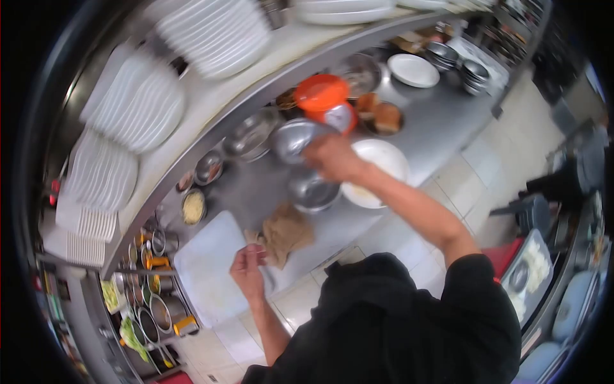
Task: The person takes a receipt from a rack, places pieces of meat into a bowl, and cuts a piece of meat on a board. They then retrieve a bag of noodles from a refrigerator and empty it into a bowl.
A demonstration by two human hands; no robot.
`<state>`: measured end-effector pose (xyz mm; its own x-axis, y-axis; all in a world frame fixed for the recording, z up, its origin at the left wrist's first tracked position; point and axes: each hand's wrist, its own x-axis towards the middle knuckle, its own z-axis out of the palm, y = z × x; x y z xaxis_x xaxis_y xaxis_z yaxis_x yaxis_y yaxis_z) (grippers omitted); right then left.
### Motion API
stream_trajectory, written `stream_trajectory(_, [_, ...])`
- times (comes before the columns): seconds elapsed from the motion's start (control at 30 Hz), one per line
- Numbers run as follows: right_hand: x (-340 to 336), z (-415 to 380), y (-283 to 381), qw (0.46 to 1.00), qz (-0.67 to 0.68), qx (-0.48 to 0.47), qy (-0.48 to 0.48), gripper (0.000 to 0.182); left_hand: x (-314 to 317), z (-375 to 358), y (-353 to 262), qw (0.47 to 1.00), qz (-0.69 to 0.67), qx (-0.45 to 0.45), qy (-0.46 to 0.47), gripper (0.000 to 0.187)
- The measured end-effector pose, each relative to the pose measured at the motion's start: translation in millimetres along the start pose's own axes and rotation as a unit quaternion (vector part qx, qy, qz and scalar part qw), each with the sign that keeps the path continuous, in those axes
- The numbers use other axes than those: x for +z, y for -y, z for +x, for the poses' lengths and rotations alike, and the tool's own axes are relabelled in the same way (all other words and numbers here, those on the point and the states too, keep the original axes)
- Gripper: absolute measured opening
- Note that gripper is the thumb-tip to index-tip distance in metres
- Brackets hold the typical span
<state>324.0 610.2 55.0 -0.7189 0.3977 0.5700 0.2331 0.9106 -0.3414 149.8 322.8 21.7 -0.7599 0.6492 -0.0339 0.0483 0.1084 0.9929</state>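
My right hand (334, 159), blurred by motion, grips the rim of a shiny metal bowl (293, 141). A second metal bowl (312, 189) stands just below it on the steel counter. Right beside this hand is a white plate (387, 157) with a little pale food on it. My left hand (249, 270) is closed, its fingertips pinched together over the edge of a white cutting board (208, 256). What it holds, if anything, I cannot make out. A crumpled brown cloth (288, 232) lies close to its fingers.
An orange kitchen scale (339, 116) and a bowl of bread pieces (387, 120) stand behind the plate. Further left are a large metal bowl (251, 133) and shredded cheese (193, 207). White plate stacks (137, 96) fill the shelf above. Ingredient containers (160, 312) sit at left.
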Motion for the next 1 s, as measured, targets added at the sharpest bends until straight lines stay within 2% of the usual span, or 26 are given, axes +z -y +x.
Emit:
stream_trajectory(0.03, [-16.7, -20.1, 5.4, 0.997, 0.057, -0.055, -0.025, 0.012, 28.3, -6.4, -4.6, 0.995, -0.075, -0.045, 0.048, 0.022])
stream_trajectory(0.07, [-36.2, -44.0, 16.9, 0.993, 0.053, -0.08, -0.065, 0.014, 53.7, -11.4, -5.1, 0.985, -0.087, -0.082, 0.128, 0.041])
stream_trajectory(0.1, [-53.2, -69.2, 25.4, 0.99, 0.076, -0.073, -0.092, 0.014, 81.3, -19.4, -11.9, 0.966, -0.13, -0.115, 0.191, 0.05])
stream_trajectory(0.17, [-87.1, -127.8, 42.7, 0.995, 0.049, -0.017, -0.082, 0.016, 138.4, -41.2, -33.3, 0.905, -0.199, -0.193, 0.323, 0.066])
stream_trajectory(0.2, [-102.6, -155.6, 49.3, 0.998, 0.03, 0.002, -0.061, 0.018, 167.0, -51.7, -41.3, 0.885, -0.172, -0.209, 0.38, 0.076])
stream_trajectory(0.3, [-128.7, -237.8, 59.0, 0.994, 0.003, 0.097, -0.044, 0.017, 240.4, -77.7, -39.5, 0.811, -0.139, -0.279, 0.496, 0.068])
stream_trajectory(0.33, [-134.3, -261.0, 61.2, 0.989, 0.0, 0.14, -0.055, 0.015, 262.9, -84.6, -30.9, 0.79, -0.125, -0.298, 0.521, 0.054])
stream_trajectory(0.43, [-155.9, -322.5, 69.0, 0.959, -0.085, 0.257, -0.083, 0.014, 326.6, -108.1, -1.7, 0.709, -0.061, -0.327, 0.621, 0.038])
stream_trajectory(0.47, [-162.9, -340.0, 70.6, 0.944, -0.11, 0.293, -0.108, 0.013, 348.0, -128.8, -11.1, 0.691, -0.05, -0.361, 0.624, 0.031])
stream_trajectory(0.57, [-174.4, -372.1, 80.9, 0.89, -0.179, 0.387, -0.161, 0.011, 398.2, -154.9, 0.8, 0.637, -0.005, -0.37, 0.676, 0.03])
stream_trajectory(0.73, [-192.9, -396.6, 87.7, 0.829, -0.216, 0.468, -0.216, 0.019, 450.8, -178.8, 18.1, 0.571, 0.01, -0.335, 0.749, 0.029])
stream_trajectory(0.87, [-205.4, -392.0, 81.3, 0.82, -0.155, 0.492, -0.249, 0.024, 467.7, -179.4, 26.1, 0.558, 0.032, -0.365, 0.744, 0.031])
stream_trajectory(1.0, [-211.5, -387.6, 75.7, 0.815, -0.16, 0.495, -0.254, 0.032, 467.0, -169.2, 19.9, 0.585, 0.041, -0.374, 0.719, 0.03])
